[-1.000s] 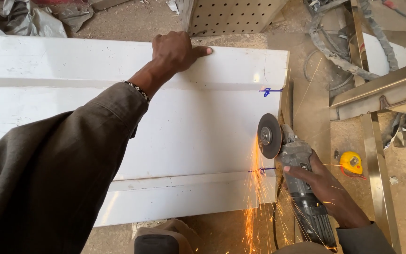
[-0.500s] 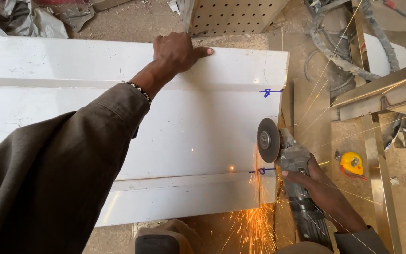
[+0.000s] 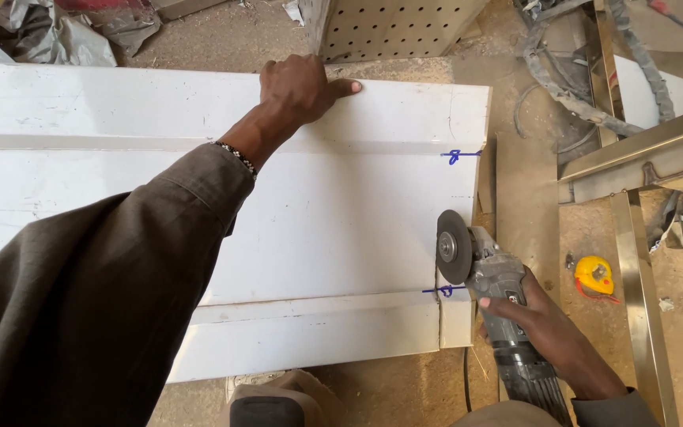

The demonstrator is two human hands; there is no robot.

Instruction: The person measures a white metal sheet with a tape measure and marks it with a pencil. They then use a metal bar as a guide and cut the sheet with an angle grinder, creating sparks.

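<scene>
A long white metal panel [image 3: 341, 229] with two raised ribs lies across the ground. My left hand [image 3: 298, 87] presses flat on its far edge. My right hand [image 3: 535, 312] grips the grey body of an angle grinder [image 3: 492, 277]. Its dark cutting disc [image 3: 454, 247] stands upright at the panel's right end, just above a blue pen mark [image 3: 440, 291]. A thin cut line runs from that mark down to the panel's near edge. A second blue mark [image 3: 456, 156] sits on the far rib. No sparks show.
A yellow tape measure [image 3: 594, 275] lies on the sandy ground to the right. Shiny metal angle bars [image 3: 642, 292] stand beside it. A perforated metal box [image 3: 389, 28] and hoses [image 3: 563, 79] sit beyond the panel. Crumpled plastic [image 3: 57, 32] lies at far left.
Sparks flew from the disc at the panel's near rib before; now they have stopped. The grinder's disc has moved slightly up, away from the near edge. My left hand stayed put.
</scene>
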